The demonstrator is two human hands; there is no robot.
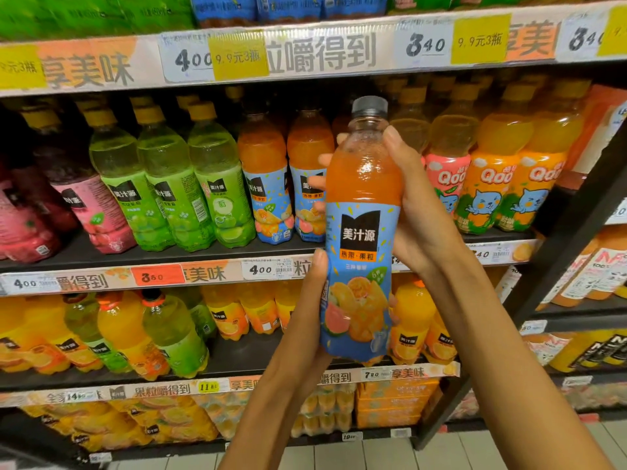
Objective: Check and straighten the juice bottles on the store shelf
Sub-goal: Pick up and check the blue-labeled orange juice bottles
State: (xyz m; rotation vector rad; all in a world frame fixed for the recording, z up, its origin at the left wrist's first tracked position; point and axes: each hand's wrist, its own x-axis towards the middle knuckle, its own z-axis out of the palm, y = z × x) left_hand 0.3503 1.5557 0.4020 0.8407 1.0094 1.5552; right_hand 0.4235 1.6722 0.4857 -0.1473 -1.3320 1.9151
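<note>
While I stand facing the shelf, I hold one orange juice bottle (363,205) upright in front of me, off the shelf, with both hands. My left hand (310,300) grips its lower half from the 9 o'clock side: the thumb lies up along the edge of the blue label and the other fingers wrap behind, out of sight. My right hand (414,212) grips the upper half from 3 o'clock, thumb pressed on the clear shoulder just under the grey cap (369,106), while its fingertips (325,160) curl round the back and show at the bottle's 9 o'clock edge. The bottle's label faces me, with a black logo patch and fruit pictures below.

Behind the bottle, at 9 o'clock from it, two matching orange bottles with blue labels (268,184) stand upright on the middle shelf (203,252). Farther toward 9 o'clock come three green bottles (169,184), which look tilted in this wide view, and then pink bottles (68,205) at the frame's edge. At 3 o'clock from my bottle stand yellow-orange bottles with a blue cat on the label (488,184). A price strip (305,59) with yellow tags runs across at 12 o'clock. At 6 o'clock, a lower shelf holds larger yellow and green bottles (135,330).
</note>
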